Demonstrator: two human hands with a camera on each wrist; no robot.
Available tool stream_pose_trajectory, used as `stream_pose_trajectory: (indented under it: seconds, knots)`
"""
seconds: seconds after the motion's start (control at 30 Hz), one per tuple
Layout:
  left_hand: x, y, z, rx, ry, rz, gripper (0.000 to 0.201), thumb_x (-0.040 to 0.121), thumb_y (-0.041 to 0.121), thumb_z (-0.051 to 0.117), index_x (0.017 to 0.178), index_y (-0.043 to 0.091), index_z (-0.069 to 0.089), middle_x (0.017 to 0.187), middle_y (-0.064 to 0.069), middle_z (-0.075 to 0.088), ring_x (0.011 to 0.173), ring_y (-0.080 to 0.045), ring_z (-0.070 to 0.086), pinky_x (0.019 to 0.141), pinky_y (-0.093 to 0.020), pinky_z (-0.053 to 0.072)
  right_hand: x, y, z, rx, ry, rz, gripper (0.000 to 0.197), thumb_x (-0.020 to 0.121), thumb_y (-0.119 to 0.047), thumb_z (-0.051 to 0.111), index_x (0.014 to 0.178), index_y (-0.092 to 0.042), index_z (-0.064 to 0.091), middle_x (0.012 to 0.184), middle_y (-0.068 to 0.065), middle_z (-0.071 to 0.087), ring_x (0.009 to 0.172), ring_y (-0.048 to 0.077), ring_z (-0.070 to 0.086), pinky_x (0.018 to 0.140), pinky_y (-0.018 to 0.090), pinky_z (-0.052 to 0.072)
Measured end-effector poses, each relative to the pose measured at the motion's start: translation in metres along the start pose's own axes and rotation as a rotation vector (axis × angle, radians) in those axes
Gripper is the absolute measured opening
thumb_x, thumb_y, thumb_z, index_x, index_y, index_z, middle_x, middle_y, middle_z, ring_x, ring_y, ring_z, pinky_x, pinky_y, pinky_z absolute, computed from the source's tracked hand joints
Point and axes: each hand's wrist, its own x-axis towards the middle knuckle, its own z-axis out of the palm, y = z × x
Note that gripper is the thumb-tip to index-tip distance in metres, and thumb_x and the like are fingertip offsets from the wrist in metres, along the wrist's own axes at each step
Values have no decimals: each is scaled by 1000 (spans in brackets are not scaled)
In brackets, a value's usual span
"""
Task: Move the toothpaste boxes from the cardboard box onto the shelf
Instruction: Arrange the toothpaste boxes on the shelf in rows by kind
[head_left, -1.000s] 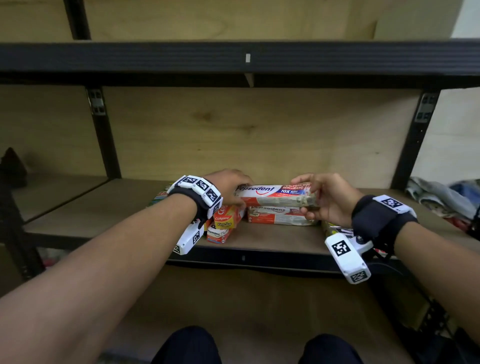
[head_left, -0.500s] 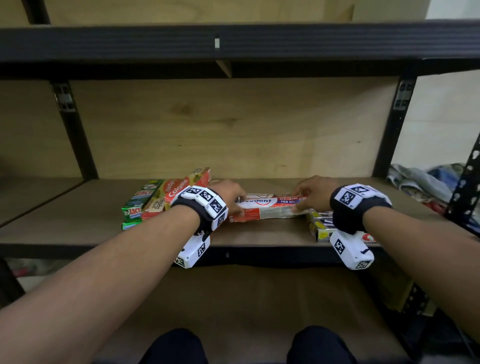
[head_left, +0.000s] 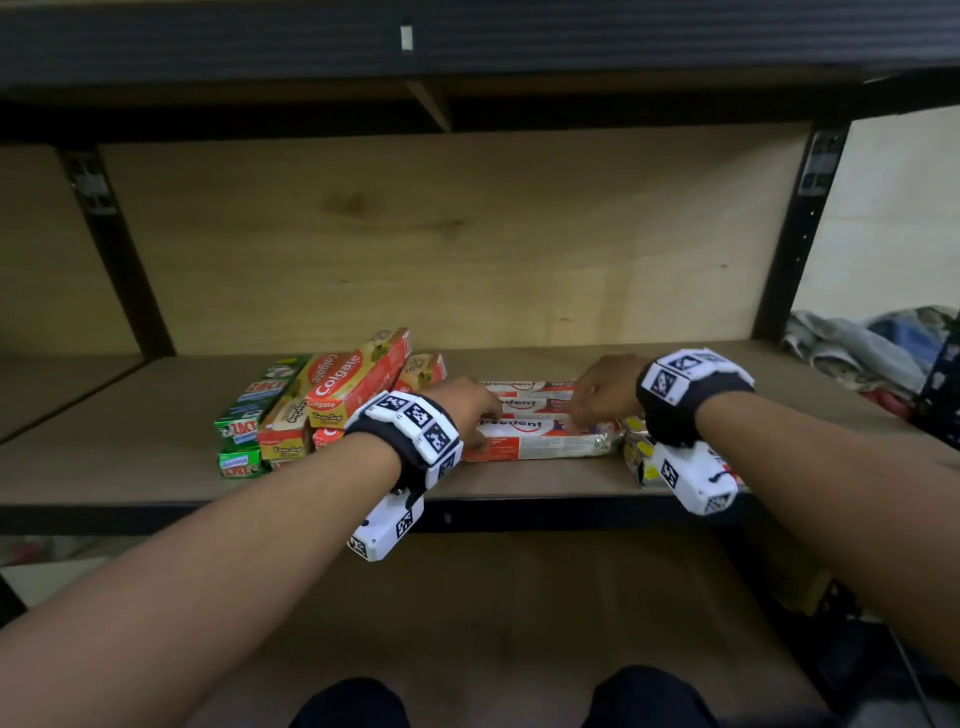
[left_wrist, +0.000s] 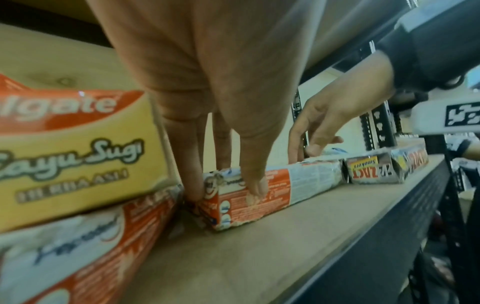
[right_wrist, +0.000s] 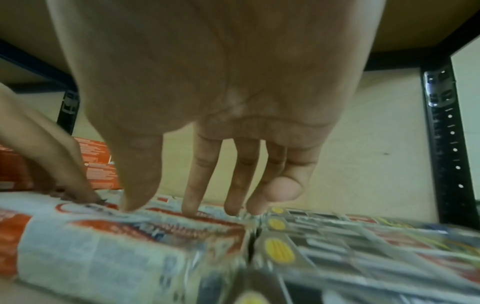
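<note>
We face the shelf (head_left: 156, 457), a wooden board on a dark metal frame, with toothpaste boxes lined along its front. To our left sits the stack of Colgate boxes (head_left: 353, 379) beside green Zact boxes (head_left: 249, 410); to the right lie silver Zact boxes (left_wrist: 374, 171). Between them sits the Pepsodent box (head_left: 535, 441) in hand, flat on the board at the front of a row of like boxes.

Our left hand (head_left: 467, 410) meets its left end with straight fingers, the thumb pressing the front face. Our right hand (head_left: 602, 389) rests straight fingertips on the top near the right end. Neither grip is wrapped round the box; both hands lie open upon it.

We judge this the placing step, nearly done: the box is down and being squared up. Next we should lift both hands clear without nudging the row, then go back to the cardboard box, which is out of view.
</note>
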Motion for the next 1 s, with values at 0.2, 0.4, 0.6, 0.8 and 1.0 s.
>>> stream_pose_trajectory:
  seconds: [0.2,0.4,0.6,0.8,1.0]
  knots:
    - [-1,-6,-3,-141,34,65,42,90,29,68,131,17,63,133,1,61,122,-15,56,97,-19,37,43,-20,-22,20,74,-78,34,92,-45,56,121,-30,65,133,-2,60,114,21,58,99,34,47]
    - [7,-12,6,-233,85,41,29,93,31,64,117,18,72,116,1,71,103,-16,65,91,-26,49,87,-31,-15,-26,-28,-67,55,93,-36,60,145,-38,41,156,-5,35,139,21,38,113,37,34]
    - [10,-11,7,-193,79,3,37,90,30,68,126,22,66,131,-2,62,117,-20,59,98,-29,46,89,-40,-9,-134,-129,-89,55,99,-24,52,151,-30,34,159,-1,28,146,21,25,115,34,25]
    - [10,-3,6,-146,25,-26,43,92,23,65,135,23,59,139,-1,57,125,-19,55,105,-32,44,78,-42,-7,-133,-141,-106,57,99,-23,52,152,-29,31,159,-1,27,146,21,26,113,33,27]
    - [10,10,8,-14,-93,-70,43,106,22,37,148,23,41,147,-14,45,130,-30,47,102,-28,37,73,-39,-3,-90,-143,-67,56,98,-28,53,150,-36,34,156,-8,34,142,19,34,112,33,31]
